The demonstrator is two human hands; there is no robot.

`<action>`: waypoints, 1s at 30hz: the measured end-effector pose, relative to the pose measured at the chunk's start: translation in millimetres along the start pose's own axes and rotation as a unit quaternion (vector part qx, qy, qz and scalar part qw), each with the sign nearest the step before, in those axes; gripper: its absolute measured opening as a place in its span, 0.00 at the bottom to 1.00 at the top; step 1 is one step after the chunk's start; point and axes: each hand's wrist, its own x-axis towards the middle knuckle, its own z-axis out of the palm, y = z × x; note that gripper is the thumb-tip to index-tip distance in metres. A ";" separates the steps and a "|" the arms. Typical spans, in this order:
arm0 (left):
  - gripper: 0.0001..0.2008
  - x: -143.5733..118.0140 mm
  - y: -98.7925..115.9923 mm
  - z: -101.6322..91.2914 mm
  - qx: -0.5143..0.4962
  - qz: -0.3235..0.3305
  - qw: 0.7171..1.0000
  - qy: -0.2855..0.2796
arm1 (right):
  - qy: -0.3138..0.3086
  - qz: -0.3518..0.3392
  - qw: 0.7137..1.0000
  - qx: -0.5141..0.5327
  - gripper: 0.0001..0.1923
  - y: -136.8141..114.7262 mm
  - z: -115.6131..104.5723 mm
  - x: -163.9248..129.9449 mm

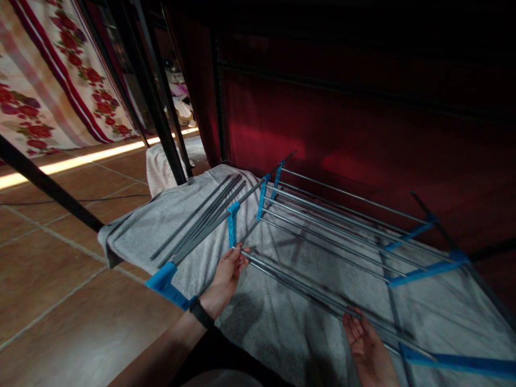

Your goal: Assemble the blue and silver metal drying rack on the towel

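Note:
A partly assembled rack of grey metal rods with blue plastic brackets lies on a grey cloth (pixel 258 317). My left hand (pixel 229 269), with a dark band on the wrist, pinches the left end of a metal rod (pixel 294 279) at the foot of a blue bracket (pixel 233 223). Farther right along that rod, my right hand (pixel 366 344) has its fingers curled around it, palm turned up. The rod's right end lies near another blue bracket (pixel 463 363). Several rods (pixel 326 207) span the brackets behind. At the near left corner is one more blue bracket (pixel 169 285).
Several loose rods (pixel 205 215) lie on the cloth to the left. Dark metal posts (pixel 161 102) rise at the left, and a red panel (pixel 322 129) stands behind the rack. Beyond the tiled floor (pixel 52 274) hangs a floral curtain (pixel 80 70).

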 end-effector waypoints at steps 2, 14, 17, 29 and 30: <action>0.06 -0.7 1.1 1.2 -0.001 -0.004 1.000 -0.009 | -0.002 -0.005 1.000 0.005 0.13 -0.1 0.0 0.1; 0.06 7.1 -0.7 7.5 -0.005 -0.014 1.000 -0.011 | -0.002 -0.011 1.000 0.011 0.15 -0.6 -3.2 6.2; 0.07 8.2 -0.9 6.9 -0.002 -0.014 1.000 -0.011 | 0.003 0.004 1.000 0.025 0.14 -1.2 -2.0 5.3; 0.08 9.2 4.1 10.3 -0.020 -0.024 0.999 -0.009 | -0.003 -0.015 0.999 -0.031 0.11 0.8 0.1 1.5; 0.08 8.4 5.0 11.4 -0.025 -0.027 0.999 -0.006 | -0.004 -0.020 0.999 -0.044 0.12 1.3 -0.1 1.0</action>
